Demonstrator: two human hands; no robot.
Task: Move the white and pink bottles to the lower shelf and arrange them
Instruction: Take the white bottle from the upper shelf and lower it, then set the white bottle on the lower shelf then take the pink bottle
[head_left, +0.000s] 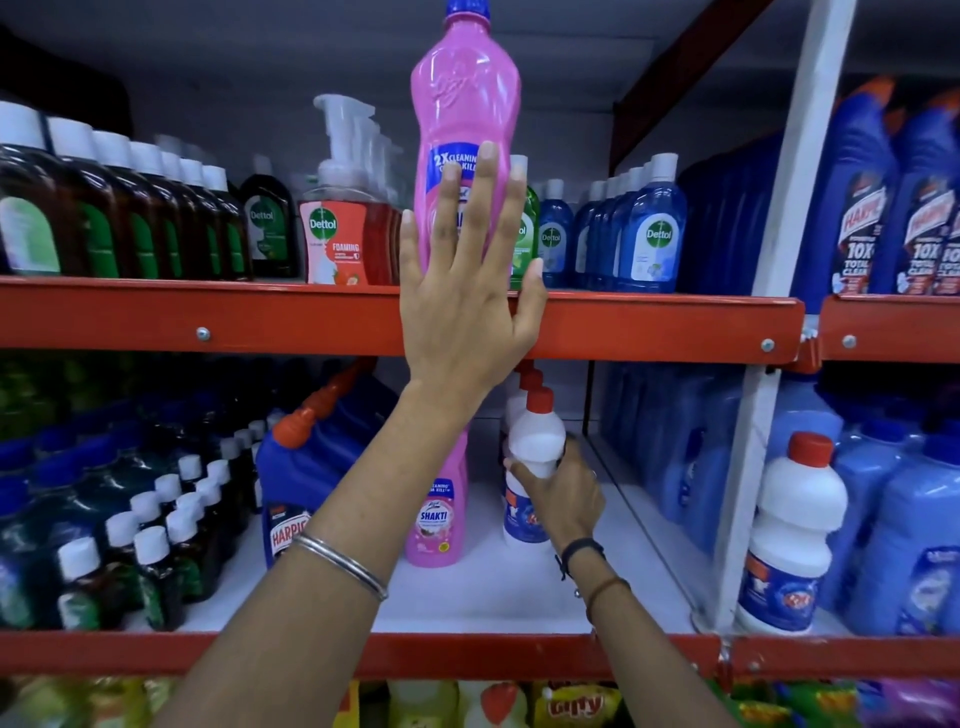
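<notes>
A tall pink bottle (467, 93) with a blue cap stands upright at the front edge of the upper red shelf (208, 312). My left hand (462, 291) lies flat against its front, fingers spread, not closed around it. On the lower shelf (493, 592), a second pink bottle (436, 525) stands partly hidden behind my left forearm. Just to its right, my right hand (561, 493) grips a white bottle (535, 441) with a red cap around its middle, upright. More red-capped white bottles stand in a row behind it.
Brown and blue Dettol bottles and a foaming pump (337, 228) crowd the upper shelf around the pink bottle. Blue Harpic bottles (296, 499) stand left of the lower pink bottle. A white upright post (753, 415) bounds the bay; another white bottle (795, 519) stands beyond it.
</notes>
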